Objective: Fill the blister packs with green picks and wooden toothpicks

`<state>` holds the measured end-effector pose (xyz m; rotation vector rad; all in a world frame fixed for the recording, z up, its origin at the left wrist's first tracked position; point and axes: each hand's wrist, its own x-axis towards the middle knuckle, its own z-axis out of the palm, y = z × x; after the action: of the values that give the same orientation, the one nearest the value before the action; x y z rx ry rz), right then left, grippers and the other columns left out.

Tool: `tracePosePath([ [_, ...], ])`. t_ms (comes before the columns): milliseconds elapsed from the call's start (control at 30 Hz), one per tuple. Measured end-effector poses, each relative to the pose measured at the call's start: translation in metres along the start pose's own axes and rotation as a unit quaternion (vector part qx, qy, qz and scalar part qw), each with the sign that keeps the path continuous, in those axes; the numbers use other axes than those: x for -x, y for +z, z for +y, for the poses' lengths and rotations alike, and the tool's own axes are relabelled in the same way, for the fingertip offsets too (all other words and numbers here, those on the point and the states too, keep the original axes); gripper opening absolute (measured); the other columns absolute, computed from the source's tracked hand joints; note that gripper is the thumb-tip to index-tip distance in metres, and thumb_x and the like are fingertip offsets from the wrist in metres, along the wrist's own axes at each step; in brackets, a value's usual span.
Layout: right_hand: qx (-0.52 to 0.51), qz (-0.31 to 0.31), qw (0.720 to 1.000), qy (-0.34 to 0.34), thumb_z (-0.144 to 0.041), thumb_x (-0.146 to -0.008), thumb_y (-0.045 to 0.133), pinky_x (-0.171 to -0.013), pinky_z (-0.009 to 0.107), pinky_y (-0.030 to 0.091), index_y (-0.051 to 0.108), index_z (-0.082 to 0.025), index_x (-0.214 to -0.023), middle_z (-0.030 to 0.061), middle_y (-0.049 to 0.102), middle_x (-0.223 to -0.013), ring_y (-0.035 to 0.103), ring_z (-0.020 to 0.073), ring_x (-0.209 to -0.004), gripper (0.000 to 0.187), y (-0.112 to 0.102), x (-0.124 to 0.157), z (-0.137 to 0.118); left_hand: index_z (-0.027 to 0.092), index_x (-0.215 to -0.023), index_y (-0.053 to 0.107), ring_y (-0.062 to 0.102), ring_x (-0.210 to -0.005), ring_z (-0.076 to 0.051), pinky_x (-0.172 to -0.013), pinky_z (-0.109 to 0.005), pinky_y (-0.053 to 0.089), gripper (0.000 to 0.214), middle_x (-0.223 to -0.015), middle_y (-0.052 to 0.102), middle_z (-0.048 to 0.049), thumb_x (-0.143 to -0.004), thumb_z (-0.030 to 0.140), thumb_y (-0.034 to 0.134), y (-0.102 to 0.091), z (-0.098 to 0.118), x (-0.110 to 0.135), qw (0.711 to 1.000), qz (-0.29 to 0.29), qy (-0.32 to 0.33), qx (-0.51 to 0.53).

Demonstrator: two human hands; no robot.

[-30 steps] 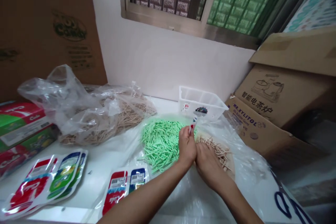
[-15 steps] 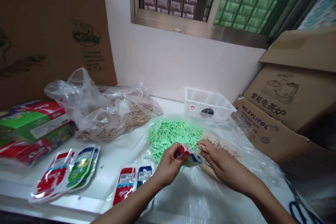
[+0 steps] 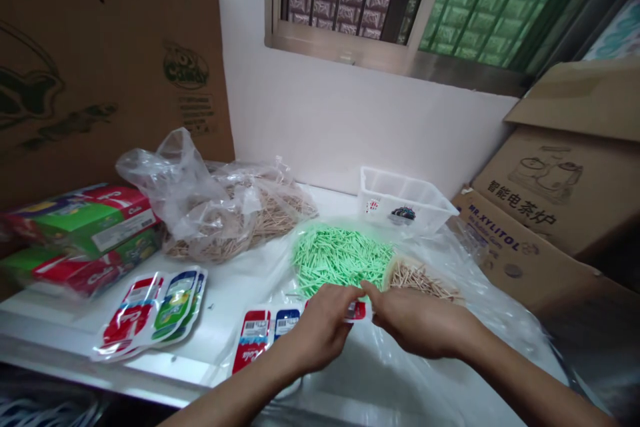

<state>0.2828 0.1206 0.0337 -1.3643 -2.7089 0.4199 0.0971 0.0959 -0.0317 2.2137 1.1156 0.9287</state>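
Note:
My left hand (image 3: 323, 330) is closed on a small red and white candy packet (image 3: 358, 311), most of it hidden by my fingers. My right hand (image 3: 420, 321) meets it at the packet's upper right edge, fingertips pinched together; whatever is between them is hidden. Just behind both hands lies a heap of light green sticks (image 3: 340, 257). To its right, close to my right hand, brown sticks (image 3: 423, 280) lie in a shallow tan holder. Partly under my left forearm rest red and blue candy packets (image 3: 253, 337).
More red and green packets (image 3: 133, 310) lie at left, before stacked candy boxes (image 3: 113, 227). A clear bag of brown sticks (image 3: 240, 220) sits behind. A white plastic basket (image 3: 407, 203) stands by the wall. Cardboard boxes (image 3: 530, 240) flank the right side, with a large carton (image 3: 145, 27) at left.
My right hand has left the brown sticks and come in to the packet. My left hand has turned over it, covering more of it. The view has shifted slightly left.

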Motion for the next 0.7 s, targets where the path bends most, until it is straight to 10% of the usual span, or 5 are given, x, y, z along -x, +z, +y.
tracePosePath([
  [133,0.072,-0.127,0.989,-0.024,-0.005,-0.06,0.052,-0.056,0.028,0.042,0.033,-0.02,-0.139,0.0108,0.07,-0.084,0.064,0.0245,-0.071,0.082,-0.005,-0.01,-0.013,0.022,-0.104,0.053,0.057,-0.085,-0.025,-0.075,-0.033,0.04,0.026,-0.095,0.064,-0.0089,-0.08,0.016,0.045,0.005,0.008,0.005,0.999,-0.036,-0.026,0.009],
  [400,-0.208,-0.062,0.973,-0.075,-0.016,-0.075,0.047,-0.095,0.037,0.039,0.026,-0.025,-0.14,0.0084,0.046,-0.132,0.048,0.0205,-0.115,0.069,0.001,-0.012,-0.007,0.02,-0.081,0.055,0.053,-0.076,-0.018,-0.07,-0.027,0.039,0.018,-0.081,0.06,-0.0025,-0.087,0.031,0.042,0.008,0.007,0.013,0.972,-0.01,-0.124,0.199],
  [700,-0.493,0.078,0.861,0.099,-0.041,-0.084,0.05,-0.068,0.029,0.046,0.059,-0.017,-0.109,0.0071,0.065,-0.092,0.059,0.0181,-0.084,0.036,0.042,-0.007,-0.012,0.015,-0.094,0.062,0.049,-0.066,-0.012,-0.064,-0.023,0.037,0.029,-0.074,0.056,-0.0004,-0.083,0.041,0.055,0.023,0.0,0.022,0.801,0.021,-0.194,0.565],
])
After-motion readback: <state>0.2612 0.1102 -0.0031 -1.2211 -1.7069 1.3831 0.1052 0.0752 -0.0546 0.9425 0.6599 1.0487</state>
